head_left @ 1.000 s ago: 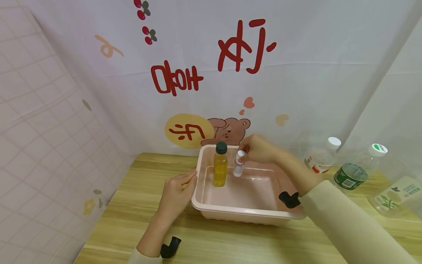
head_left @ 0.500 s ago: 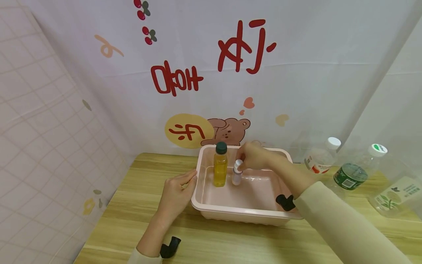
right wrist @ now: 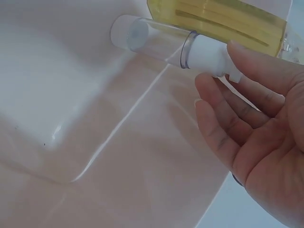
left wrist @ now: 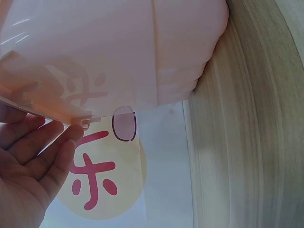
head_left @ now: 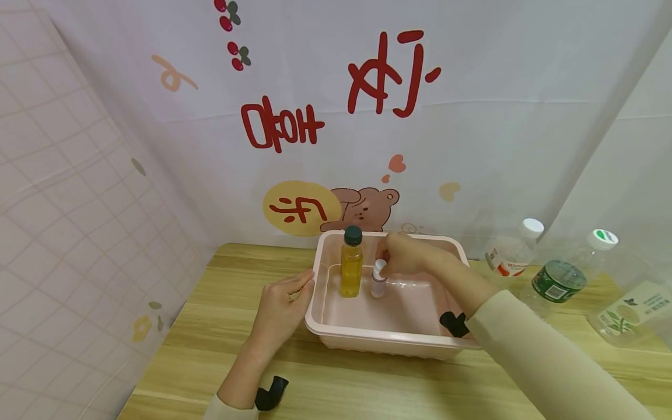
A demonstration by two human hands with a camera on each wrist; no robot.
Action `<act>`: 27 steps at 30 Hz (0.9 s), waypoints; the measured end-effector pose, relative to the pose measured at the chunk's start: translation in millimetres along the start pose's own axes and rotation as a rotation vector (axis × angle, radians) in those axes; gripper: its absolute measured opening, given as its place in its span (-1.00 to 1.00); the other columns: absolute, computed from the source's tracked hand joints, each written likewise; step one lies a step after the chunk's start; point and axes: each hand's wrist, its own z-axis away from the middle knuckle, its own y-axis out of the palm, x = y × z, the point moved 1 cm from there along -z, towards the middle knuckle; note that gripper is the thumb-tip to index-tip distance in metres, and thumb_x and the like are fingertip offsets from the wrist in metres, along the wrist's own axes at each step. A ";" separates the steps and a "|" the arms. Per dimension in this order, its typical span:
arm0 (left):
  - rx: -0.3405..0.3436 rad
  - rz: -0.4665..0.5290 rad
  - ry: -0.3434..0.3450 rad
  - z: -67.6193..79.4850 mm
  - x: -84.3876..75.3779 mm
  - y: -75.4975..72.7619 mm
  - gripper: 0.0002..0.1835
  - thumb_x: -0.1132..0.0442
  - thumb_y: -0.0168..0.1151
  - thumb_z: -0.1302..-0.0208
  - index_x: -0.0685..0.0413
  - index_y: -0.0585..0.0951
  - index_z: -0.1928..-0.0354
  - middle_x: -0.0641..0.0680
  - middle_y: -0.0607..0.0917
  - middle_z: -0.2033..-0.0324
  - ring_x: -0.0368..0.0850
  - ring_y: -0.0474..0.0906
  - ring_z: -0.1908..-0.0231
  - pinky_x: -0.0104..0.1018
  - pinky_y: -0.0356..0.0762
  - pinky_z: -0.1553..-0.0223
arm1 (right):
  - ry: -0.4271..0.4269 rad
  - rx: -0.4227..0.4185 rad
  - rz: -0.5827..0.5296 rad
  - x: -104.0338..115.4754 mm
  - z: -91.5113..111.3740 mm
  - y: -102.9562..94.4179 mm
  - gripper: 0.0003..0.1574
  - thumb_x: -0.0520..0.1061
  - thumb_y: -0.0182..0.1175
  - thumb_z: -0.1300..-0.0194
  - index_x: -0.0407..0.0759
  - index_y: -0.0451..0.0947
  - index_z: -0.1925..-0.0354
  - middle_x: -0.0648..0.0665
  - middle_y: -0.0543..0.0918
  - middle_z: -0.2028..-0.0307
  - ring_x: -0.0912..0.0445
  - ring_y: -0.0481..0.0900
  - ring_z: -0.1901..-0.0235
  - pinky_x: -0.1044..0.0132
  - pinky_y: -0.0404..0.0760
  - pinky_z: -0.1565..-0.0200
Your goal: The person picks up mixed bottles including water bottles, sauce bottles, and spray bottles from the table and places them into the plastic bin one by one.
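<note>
A pale pink basin (head_left: 388,335) stands on the wooden table. My left hand (head_left: 280,306) grips its left rim; in the left wrist view the fingertips (left wrist: 71,135) lie against the underside of that rim. Inside the basin, my right hand (head_left: 406,254) pinches the white top of a small clear pump bottle (head_left: 377,287), held upright low over the basin floor. The right wrist view shows thumb and fingers around the nozzle end of this pump bottle (right wrist: 161,40). Just left of it stands a bottle of yellow liquid (head_left: 350,271) with a dark green cap.
Right of the basin stand several clear plastic bottles: one with a white cap (head_left: 509,256), one with a green label (head_left: 559,281), and one with a pale label (head_left: 630,309). A printed cloth (head_left: 472,140) hangs behind the wooden table (head_left: 210,326).
My right hand has lowered the pump bottle toward the basin floor, moving it slightly left and nearer to me. The left hand and the yellow-liquid bottle stay where they were.
</note>
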 end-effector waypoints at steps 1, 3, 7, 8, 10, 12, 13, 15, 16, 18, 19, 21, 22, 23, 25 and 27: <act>-0.001 -0.001 0.001 0.0 -0.1 0.1 -0.72 0.34 0.35 -0.38 0.26 0.77 -0.08 0.18 0.77 -0.05 0.07 0.71 -0.12 -0.01 0.67 -0.13 | -0.007 0.000 0.005 0.5 0.4 -0.5 -0.84 -0.31 0.51 -0.14 -0.24 0.75 0.27 -0.03 0.66 0.41 0.08 0.53 0.36 0.28 0.59 0.25; -0.002 -0.002 0.002 0.0 -0.3 0.1 -0.72 0.34 0.35 -0.38 0.26 0.77 -0.07 0.18 0.77 -0.04 0.08 0.71 -0.12 -0.01 0.67 -0.13 | -0.014 -0.001 0.013 1.6 1.3 -1.7 -0.84 -0.30 0.50 -0.15 -0.25 0.75 0.25 -0.03 0.66 0.41 0.08 0.53 0.36 0.28 0.58 0.25; 0.000 0.000 0.001 0.3 -0.7 0.5 -0.72 0.35 0.35 -0.38 0.27 0.77 -0.08 0.19 0.77 -0.05 0.08 0.71 -0.12 -0.01 0.67 -0.12 | -0.015 -0.009 0.045 4.4 5.0 -6.1 -0.83 -0.28 0.47 -0.16 -0.25 0.75 0.23 -0.03 0.67 0.39 0.07 0.55 0.34 0.25 0.61 0.21; 0.001 -0.001 -0.001 0.3 -0.8 0.6 -0.72 0.34 0.35 -0.38 0.27 0.77 -0.08 0.18 0.77 -0.05 0.08 0.70 -0.12 -0.02 0.67 -0.12 | -0.006 -0.010 0.053 5.4 6.7 -8.0 -0.82 -0.27 0.47 -0.17 -0.24 0.75 0.20 -0.03 0.68 0.38 0.07 0.56 0.32 0.24 0.62 0.19; 0.001 -0.004 -0.006 0.4 -1.0 0.8 -0.73 0.34 0.35 -0.39 0.26 0.77 -0.08 0.18 0.77 -0.05 0.08 0.70 -0.13 -0.02 0.67 -0.13 | 0.006 -0.017 0.071 7.9 10.8 -12.0 -0.78 -0.24 0.47 -0.19 -0.24 0.75 0.16 -0.02 0.70 0.35 0.06 0.57 0.28 0.20 0.63 0.13; 0.001 -0.009 -0.011 0.6 -1.0 0.9 -0.73 0.34 0.34 -0.39 0.26 0.77 -0.08 0.17 0.77 -0.05 0.08 0.70 -0.13 -0.02 0.67 -0.13 | 0.001 -0.024 0.094 9.4 14.5 -16.3 -0.73 -0.21 0.48 -0.20 -0.27 0.75 0.12 -0.03 0.71 0.33 0.04 0.59 0.26 0.16 0.65 0.09; 0.000 -0.012 -0.013 0.6 -1.1 0.8 -0.73 0.33 0.34 -0.40 0.26 0.77 -0.08 0.17 0.77 -0.05 0.08 0.70 -0.13 -0.02 0.67 -0.12 | -0.004 -0.028 0.105 10.0 16.4 -18.4 -0.70 -0.20 0.48 -0.20 -0.28 0.75 0.10 -0.04 0.72 0.32 0.04 0.60 0.25 0.14 0.66 0.08; 0.000 -0.013 -0.015 0.7 -1.3 0.5 -0.73 0.33 0.34 -0.40 0.26 0.77 -0.07 0.17 0.77 -0.04 0.08 0.71 -0.12 -0.02 0.68 -0.12 | -0.025 -0.038 0.112 9.8 19.4 -21.7 -0.66 -0.19 0.49 -0.20 -0.32 0.74 0.07 -0.07 0.74 0.30 0.03 0.63 0.23 0.11 0.68 0.04; 0.001 -0.014 -0.015 0.7 -1.3 0.4 -0.73 0.33 0.34 -0.40 0.26 0.77 -0.08 0.17 0.77 -0.04 0.08 0.71 -0.12 -0.02 0.68 -0.11 | -0.041 -0.041 0.108 9.4 21.0 -23.2 -0.65 -0.20 0.48 -0.21 -0.35 0.73 0.06 -0.10 0.75 0.28 0.03 0.65 0.23 0.10 0.70 0.04; 0.003 -0.013 -0.015 0.5 -1.5 0.3 -0.73 0.33 0.34 -0.40 0.26 0.77 -0.08 0.18 0.77 -0.04 0.08 0.71 -0.12 -0.02 0.68 -0.11 | -0.071 -0.055 0.101 8.5 24.6 -26.1 -0.66 -0.23 0.45 -0.21 -0.38 0.72 0.06 -0.16 0.76 0.25 0.02 0.67 0.22 0.08 0.71 0.04; 0.003 -0.012 -0.015 0.4 -1.6 0.3 -0.73 0.33 0.34 -0.40 0.26 0.77 -0.08 0.18 0.77 -0.05 0.08 0.71 -0.12 -0.02 0.67 -0.12 | -0.086 -0.064 0.095 8.4 26.8 -27.3 -0.68 -0.25 0.43 -0.21 -0.38 0.72 0.06 -0.18 0.77 0.24 0.01 0.68 0.21 0.07 0.72 0.04; 0.004 -0.012 -0.015 0.0 -1.7 0.3 -0.73 0.33 0.34 -0.40 0.26 0.77 -0.08 0.17 0.77 -0.05 0.08 0.70 -0.12 -0.02 0.67 -0.12 | -0.120 -0.091 0.093 8.2 31.0 -29.5 -0.72 -0.29 0.40 -0.20 -0.38 0.73 0.09 -0.20 0.77 0.23 0.00 0.69 0.21 0.07 0.73 0.05; 0.003 -0.012 -0.015 -0.1 -1.8 0.3 -0.73 0.33 0.34 -0.40 0.26 0.77 -0.08 0.17 0.77 -0.05 0.08 0.71 -0.12 -0.02 0.67 -0.13 | -0.130 -0.105 0.091 8.4 33.4 -30.7 -0.73 -0.30 0.39 -0.21 -0.38 0.73 0.10 -0.20 0.77 0.23 -0.01 0.69 0.21 0.06 0.73 0.06; 0.002 -0.012 -0.014 -0.2 -2.0 0.3 -0.73 0.34 0.34 -0.40 0.26 0.77 -0.07 0.17 0.77 -0.05 0.09 0.71 -0.12 -0.02 0.67 -0.13 | -0.138 -0.120 0.095 8.4 35.8 -31.7 -0.75 -0.31 0.39 -0.21 -0.37 0.73 0.11 -0.19 0.77 0.23 -0.01 0.70 0.21 0.06 0.73 0.06; 0.001 -0.011 -0.011 -0.3 -2.2 0.3 -0.73 0.34 0.34 -0.40 0.27 0.77 -0.07 0.18 0.77 -0.05 0.09 0.71 -0.12 -0.01 0.67 -0.12 | -0.144 -0.147 0.092 8.6 40.8 -33.7 -0.77 -0.31 0.38 -0.23 -0.35 0.74 0.11 -0.17 0.77 0.23 -0.01 0.71 0.20 0.06 0.74 0.06; 0.000 -0.011 -0.007 -0.1 -2.3 0.3 -0.73 0.34 0.34 -0.39 0.27 0.77 -0.07 0.18 0.77 -0.04 0.10 0.71 -0.12 -0.01 0.68 -0.12 | -0.139 -0.165 0.078 9.7 46.3 -36.0 -0.77 -0.30 0.40 -0.25 -0.34 0.73 0.10 -0.15 0.77 0.21 -0.01 0.72 0.18 0.05 0.75 0.05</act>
